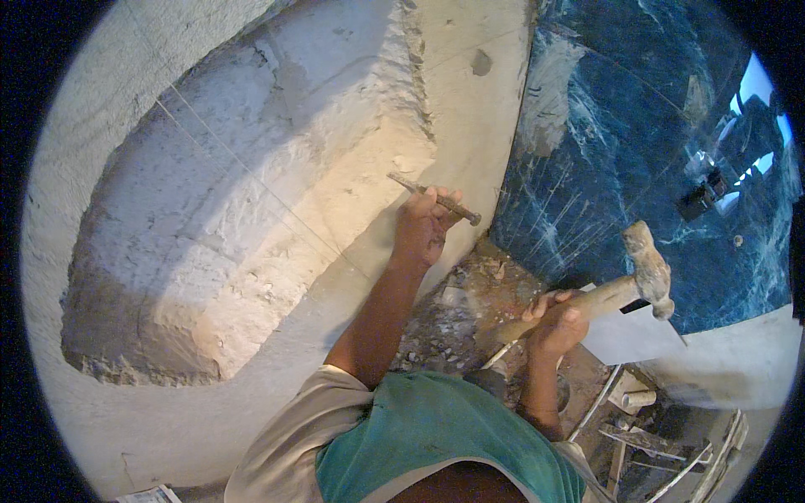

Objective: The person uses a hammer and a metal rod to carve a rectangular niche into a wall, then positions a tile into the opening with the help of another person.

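Metal chisel (406, 183), gripped in the left hand (423, 226) at one o'clock, could skid sideways if the hammer (610, 297), gripped by the right hand (559, 329) at four o'clock, struck off-centre.

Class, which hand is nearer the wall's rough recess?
Left. The left hand, holding a chisel, is just beside the recess; the right hand, holding a hammer, is farther right.
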